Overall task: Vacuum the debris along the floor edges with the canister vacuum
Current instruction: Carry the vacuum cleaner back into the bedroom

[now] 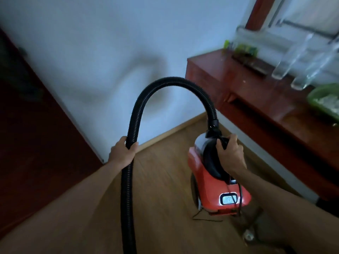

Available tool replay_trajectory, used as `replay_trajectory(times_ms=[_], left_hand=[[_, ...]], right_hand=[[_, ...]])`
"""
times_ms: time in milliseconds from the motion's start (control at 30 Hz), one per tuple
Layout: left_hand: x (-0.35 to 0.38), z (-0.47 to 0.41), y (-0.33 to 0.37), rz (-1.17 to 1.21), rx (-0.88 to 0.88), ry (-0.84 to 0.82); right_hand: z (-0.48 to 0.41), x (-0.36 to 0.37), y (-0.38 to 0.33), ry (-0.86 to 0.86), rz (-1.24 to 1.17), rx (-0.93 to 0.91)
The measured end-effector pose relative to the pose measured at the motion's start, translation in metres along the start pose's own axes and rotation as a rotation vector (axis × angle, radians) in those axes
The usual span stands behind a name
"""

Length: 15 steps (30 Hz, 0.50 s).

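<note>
A red canister vacuum (207, 182) is at centre right over the wooden floor (165, 180); whether it touches the floor I cannot tell. My right hand (229, 153) grips its black carry handle at the top. A black ribbed hose (165, 83) arches up from the canister's front and comes down on the left. My left hand (123, 151) holds that hose with fingers curled round it, and the hose runs on down past my forearm out of the frame's bottom. The nozzle end is out of view. A thin black power cord (240, 198) trails from the canister's rear.
A white wall with a wooden skirting board (174, 130) meets the floor ahead. A dark red door (36, 134) is at the left. A red wooden sideboard (256, 107) at the right carries glass bottles (286, 61) and a green bowl (324, 99).
</note>
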<state>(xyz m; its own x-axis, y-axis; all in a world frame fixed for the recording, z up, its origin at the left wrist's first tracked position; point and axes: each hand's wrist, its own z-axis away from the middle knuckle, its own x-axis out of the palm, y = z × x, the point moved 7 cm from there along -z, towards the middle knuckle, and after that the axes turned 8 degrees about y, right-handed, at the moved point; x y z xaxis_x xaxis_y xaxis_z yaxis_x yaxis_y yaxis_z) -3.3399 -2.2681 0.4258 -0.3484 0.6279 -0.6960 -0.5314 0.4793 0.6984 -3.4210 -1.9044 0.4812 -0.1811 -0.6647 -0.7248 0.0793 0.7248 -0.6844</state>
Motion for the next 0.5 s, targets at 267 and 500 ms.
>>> replay_trajectory(times_ms=[267,500], left_hand=[[-0.144,-0.002,0.135,0.075,0.025,0.153],[-0.228,0.026,0.191,0.15,0.012,0.256]], right_hand=[[-0.031,-0.092,-0.172,0.073,-0.068,-0.117],[-0.039,-0.146,-0.278,0.064,-0.161,-0.252]])
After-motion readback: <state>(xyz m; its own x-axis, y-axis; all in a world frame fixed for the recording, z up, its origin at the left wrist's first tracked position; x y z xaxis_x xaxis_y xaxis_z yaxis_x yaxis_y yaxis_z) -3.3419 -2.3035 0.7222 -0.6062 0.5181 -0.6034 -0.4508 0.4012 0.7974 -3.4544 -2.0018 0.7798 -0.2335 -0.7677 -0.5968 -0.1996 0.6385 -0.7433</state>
